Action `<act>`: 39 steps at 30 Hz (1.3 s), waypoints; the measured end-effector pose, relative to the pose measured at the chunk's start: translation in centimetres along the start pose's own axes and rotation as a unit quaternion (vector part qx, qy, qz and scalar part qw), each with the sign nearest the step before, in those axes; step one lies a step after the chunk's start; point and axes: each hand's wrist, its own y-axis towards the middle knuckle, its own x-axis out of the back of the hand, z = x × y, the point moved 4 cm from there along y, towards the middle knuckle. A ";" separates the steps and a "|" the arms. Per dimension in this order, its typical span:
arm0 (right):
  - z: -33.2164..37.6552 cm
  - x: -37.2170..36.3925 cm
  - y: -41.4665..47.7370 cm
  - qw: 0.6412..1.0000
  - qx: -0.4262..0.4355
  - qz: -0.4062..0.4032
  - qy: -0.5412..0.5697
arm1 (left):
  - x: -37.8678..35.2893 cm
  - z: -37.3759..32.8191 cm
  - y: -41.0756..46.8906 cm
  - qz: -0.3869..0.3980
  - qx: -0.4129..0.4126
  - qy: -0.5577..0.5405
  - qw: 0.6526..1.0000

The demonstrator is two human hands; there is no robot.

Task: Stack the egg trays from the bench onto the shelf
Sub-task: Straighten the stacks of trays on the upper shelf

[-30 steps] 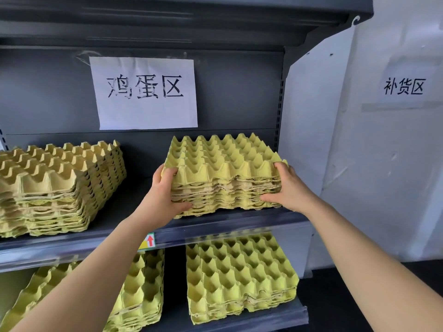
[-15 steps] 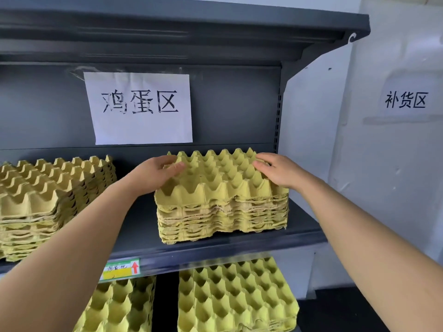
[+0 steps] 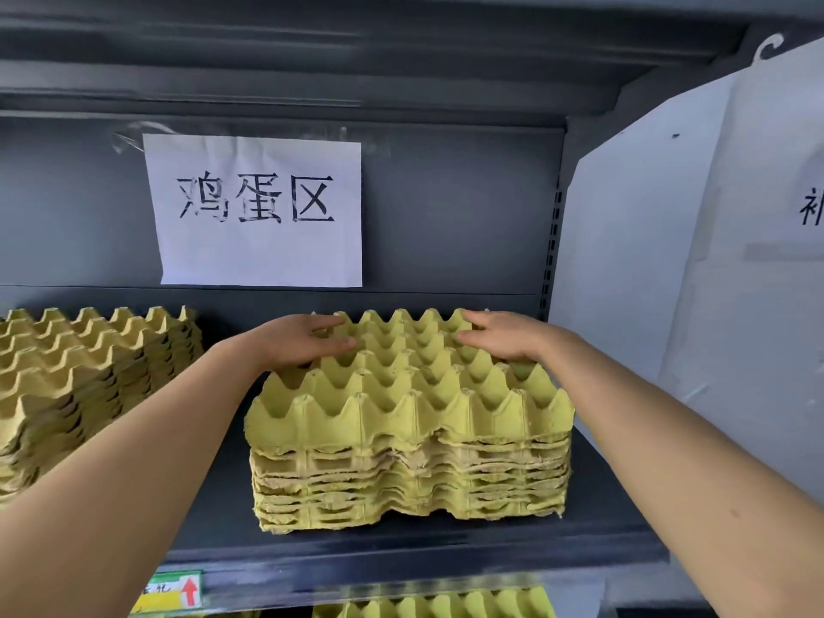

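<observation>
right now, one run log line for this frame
phase: settling stack | left hand: flat on top | right hand: flat on top | egg tray stack: on shelf

Stack of yellow-green pulp egg trays [image 3: 410, 443] seated on dark grey metal shelf [image 3: 446, 544], right of centre, with left hand [image 3: 303, 341] and right hand [image 3: 504, 339] flat, fingers extended, on rear corners of top tray. Second, taller tray stack [image 3: 84, 385] at left on same shelf, well apart. White paper sign [image 3: 258, 211] with three printed characters taped to back panel above; price label with red arrow [image 3: 171, 593] on shelf's front edge, more trays [image 3: 437, 604] below.
</observation>
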 end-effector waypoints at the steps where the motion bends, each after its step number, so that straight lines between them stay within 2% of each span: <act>1: -0.2 -0.2 0.1 1.000 -0.004 0.006 0.007 | -0.3 0.2 0.2 0.001 0.003 0.007 1.000; 6: -0.5 -0.8 0.4 1.000 0.001 0.021 0.011 | -0.5 -0.2 0.4 -0.002 0.002 0.014 1.000; 13: 1.2 0.9 -2.6 0.999 0.038 0.004 0.002 | 0.7 -1.8 -3.6 0.021 -0.035 -0.082 0.996; 18: 4.7 1.1 -9.6 0.992 0.122 -0.013 0.034 | 0.7 -3.2 -10.1 0.009 -0.074 -0.024 0.997; 21: 5.9 -0.8 -13.6 0.986 0.158 -0.034 0.043 | -0.7 -2.7 -13.6 -0.049 -0.084 -0.025 0.995; 23: 6.1 -2.1 -14.7 0.986 0.158 -0.062 0.002 | -1.9 -2.0 -15.0 -0.103 -0.061 -0.017 0.993; 26: 6.3 -3.1 -15.4 0.978 0.159 -0.108 -0.087 | -3.8 -1.8 -15.4 -0.138 -0.050 -0.008 0.989; 29: 6.4 -3.2 -15.2 0.973 0.150 -0.130 -0.121 | -4.3 -1.9 -14.9 -0.152 -0.051 0.000 0.987; 36: 6.7 -3.2 -15.4 0.971 0.146 -0.144 -0.122 | -4.4 -1.8 -14.8 -0.159 -0.057 -0.015 0.986; 39: 7.3 -3.3 -16.5 0.968 0.140 -0.178 -0.113 | -4.6 -1.7 -15.7 -0.188 -0.060 0.006 0.980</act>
